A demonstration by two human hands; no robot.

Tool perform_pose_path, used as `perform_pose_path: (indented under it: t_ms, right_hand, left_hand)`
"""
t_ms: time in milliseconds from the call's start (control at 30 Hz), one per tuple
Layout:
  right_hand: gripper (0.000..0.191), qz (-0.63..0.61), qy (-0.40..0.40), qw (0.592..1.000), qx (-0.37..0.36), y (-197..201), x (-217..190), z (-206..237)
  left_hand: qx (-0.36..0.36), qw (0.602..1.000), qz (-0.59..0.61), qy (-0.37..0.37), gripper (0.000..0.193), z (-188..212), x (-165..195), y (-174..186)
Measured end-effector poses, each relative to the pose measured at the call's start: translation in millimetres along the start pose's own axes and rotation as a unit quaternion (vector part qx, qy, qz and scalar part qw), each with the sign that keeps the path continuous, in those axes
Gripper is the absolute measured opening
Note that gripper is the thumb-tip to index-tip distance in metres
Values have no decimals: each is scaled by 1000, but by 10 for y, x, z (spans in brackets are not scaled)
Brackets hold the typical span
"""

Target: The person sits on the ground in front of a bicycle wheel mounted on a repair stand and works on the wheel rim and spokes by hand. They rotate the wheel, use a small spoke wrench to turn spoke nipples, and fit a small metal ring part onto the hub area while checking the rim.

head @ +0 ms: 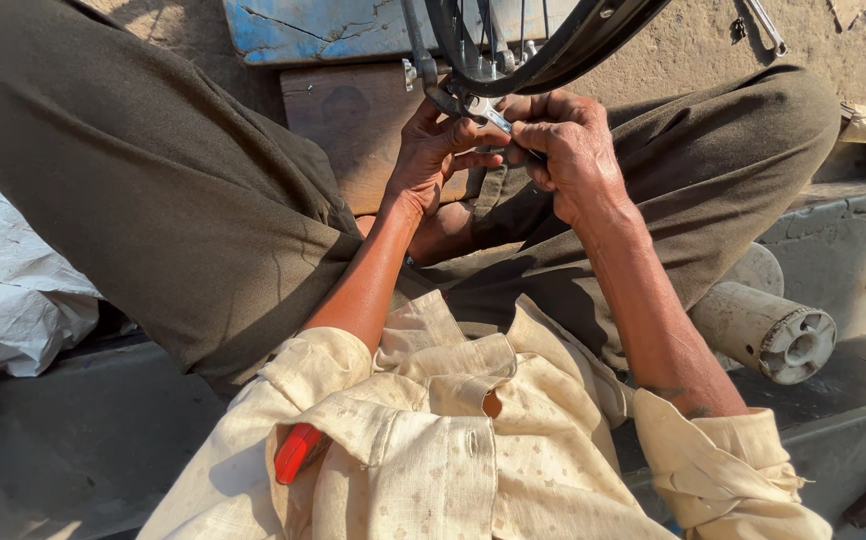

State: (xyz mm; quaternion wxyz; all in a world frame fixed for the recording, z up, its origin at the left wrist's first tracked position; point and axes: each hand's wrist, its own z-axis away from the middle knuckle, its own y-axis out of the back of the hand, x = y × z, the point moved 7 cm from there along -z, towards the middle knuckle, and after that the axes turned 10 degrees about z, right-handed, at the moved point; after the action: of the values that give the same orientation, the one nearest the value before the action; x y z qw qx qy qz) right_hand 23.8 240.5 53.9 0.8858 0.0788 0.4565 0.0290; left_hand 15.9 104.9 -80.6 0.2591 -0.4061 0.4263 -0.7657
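I sit with knees spread, both hands raised between them at a bicycle wheel rim [563, 50] with thin spokes. My left hand [433, 150] grips the lower edge of the dark rim. My right hand [568, 150] pinches a small shiny metal wrench [493, 117] against the rim where a spoke meets it. The fingertips of both hands nearly touch around the tool. A red-handled object [298, 452] sticks out of my cream shirt pocket.
A blue painted board [323, 25] and a brown wooden plank [353, 125] lie on the ground ahead. A white cylinder [768, 330] rests by my right thigh. Crumpled white sheeting [8, 290] lies at left. A metal tool [765, 25] lies at top right.
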Motion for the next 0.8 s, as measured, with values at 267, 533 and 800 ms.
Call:
perform_pose_path:
  t_ms: [267, 533, 800]
  right_hand:
    - [16, -71, -43, 992, 93, -57, 205, 62]
    - [32, -30, 43, 998, -22, 303, -73, 243]
    - [38, -176, 291, 940, 35, 948, -1069, 762]
  left_hand:
    - [17, 1000, 22, 9, 56, -29, -26, 14]
    - [-17, 999, -25, 25, 71, 91, 197, -233]
    - [249, 916, -229, -216, 50, 28, 923, 107]
